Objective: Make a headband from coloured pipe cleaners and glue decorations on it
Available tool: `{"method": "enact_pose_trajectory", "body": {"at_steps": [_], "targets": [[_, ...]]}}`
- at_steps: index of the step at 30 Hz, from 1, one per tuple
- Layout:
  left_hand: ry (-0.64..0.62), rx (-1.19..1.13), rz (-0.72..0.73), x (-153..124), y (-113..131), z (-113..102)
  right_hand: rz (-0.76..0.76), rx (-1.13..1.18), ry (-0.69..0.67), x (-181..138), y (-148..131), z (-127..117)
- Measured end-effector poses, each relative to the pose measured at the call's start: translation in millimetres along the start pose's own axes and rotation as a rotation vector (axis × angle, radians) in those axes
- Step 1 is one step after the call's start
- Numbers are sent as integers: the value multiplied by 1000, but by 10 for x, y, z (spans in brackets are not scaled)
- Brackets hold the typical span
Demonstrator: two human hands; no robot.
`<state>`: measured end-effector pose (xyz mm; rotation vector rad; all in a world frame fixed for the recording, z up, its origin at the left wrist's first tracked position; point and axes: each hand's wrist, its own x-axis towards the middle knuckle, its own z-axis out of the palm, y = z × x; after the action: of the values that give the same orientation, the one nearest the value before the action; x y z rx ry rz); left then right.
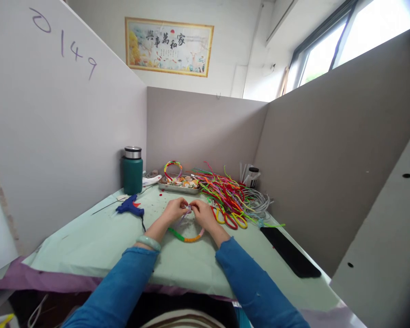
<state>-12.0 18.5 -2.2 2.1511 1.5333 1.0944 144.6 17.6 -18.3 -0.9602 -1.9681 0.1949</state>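
Grey partitions [205,127] wall in a surface [99,246] covered in pale green, with a framed picture [169,48] hung on the white wall at the upper middle of the frame. At the centre, the left hand [175,211] and right hand [202,215] meet almost fingertip to fingertip, fingers bent, both pinching a small pale lilac strand [187,208]; its exact shape is too small to tell. Just below them, between the wrists, curves a hoop [186,239] wrapped in green, orange and pink.

Beyond the hands, a shallow metal tray [177,188] holds small orange and cream pieces [188,182], and a multicoloured ring [173,162] stands upright at its left part. Left of centre is a green bottle [132,176], lid on, contents hidden. Right of centre, a black-lidded jar [253,178] stands behind a heap of bright fuzzy stems [225,191].
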Motion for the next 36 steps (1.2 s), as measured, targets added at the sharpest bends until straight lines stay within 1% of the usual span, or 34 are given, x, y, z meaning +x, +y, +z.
{"method": "enact_pose_trajectory", "body": {"at_steps": [8, 11, 14, 18, 21, 23, 26, 30, 33, 36], "targets": [[20, -115, -24, 25, -44, -1, 18, 0, -17, -3, -42, -12], [-40, -190, -106, 19, -41, -26, 22, -7, -17, -9, -57, -1], [-81, -246, -225, 9, -6, -63, 13, -5, -14, -15, -69, 11], [-88, -353, -360, -13, 70, -112, 1, 27, -18, -28, -88, 28], [-80, -445, -415, -33, 103, -123, 15, 50, -11, -38, -104, 37], [-70, -465, -432, -43, 102, -114, -4, 40, -21, -39, -110, 42], [-43, -415, -418, -46, 78, -91, -18, 8, -21, -32, -98, 47], [-24, -378, -347, -22, 37, -58, 51, -23, 0, -15, -38, 53], [-38, -351, -239, 8, -2, -23, 113, -33, 16, -5, 17, 58], [-15, -217, -93, 31, -44, 14, 156, -31, 33, 2, 55, 66]]}}
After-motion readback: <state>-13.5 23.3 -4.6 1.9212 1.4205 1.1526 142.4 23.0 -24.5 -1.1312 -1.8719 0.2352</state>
